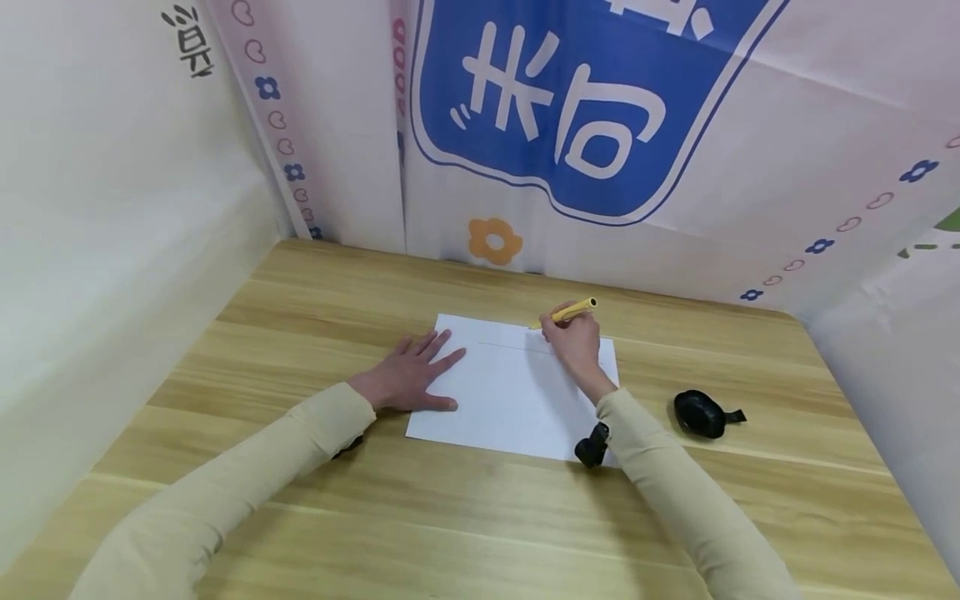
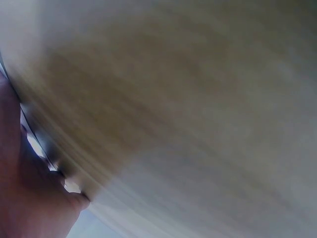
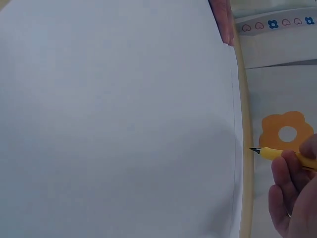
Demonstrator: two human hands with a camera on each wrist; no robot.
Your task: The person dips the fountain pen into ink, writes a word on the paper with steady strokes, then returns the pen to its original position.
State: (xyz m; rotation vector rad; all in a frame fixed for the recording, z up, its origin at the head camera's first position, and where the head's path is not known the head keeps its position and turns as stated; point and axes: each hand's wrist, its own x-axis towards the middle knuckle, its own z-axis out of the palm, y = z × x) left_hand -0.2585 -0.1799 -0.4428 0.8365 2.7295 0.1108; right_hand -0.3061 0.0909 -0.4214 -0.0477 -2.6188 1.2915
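A white sheet of paper (image 1: 495, 408) lies on the wooden table, with a thin line drawn across its upper part. My left hand (image 1: 416, 375) rests spread on the paper's left edge, fingers apart. In the left wrist view only part of that hand (image 2: 34, 198) shows, at the lower left. My right hand (image 1: 576, 340) pinches a yellow fountain pen (image 1: 570, 312) over the paper's upper right. Seen from the right wrist, the dark nib of the pen (image 3: 277, 153) points toward the sheet (image 3: 124, 109), and the fingers (image 3: 282, 173) curl round its barrel.
A black rounded object with a short tab (image 1: 701, 414) sits on the table (image 1: 487, 525) to the right of my right forearm. White printed sheeting (image 1: 337, 125) with a blue sign and an orange flower (image 1: 475, 242) hangs behind the table's back edge.
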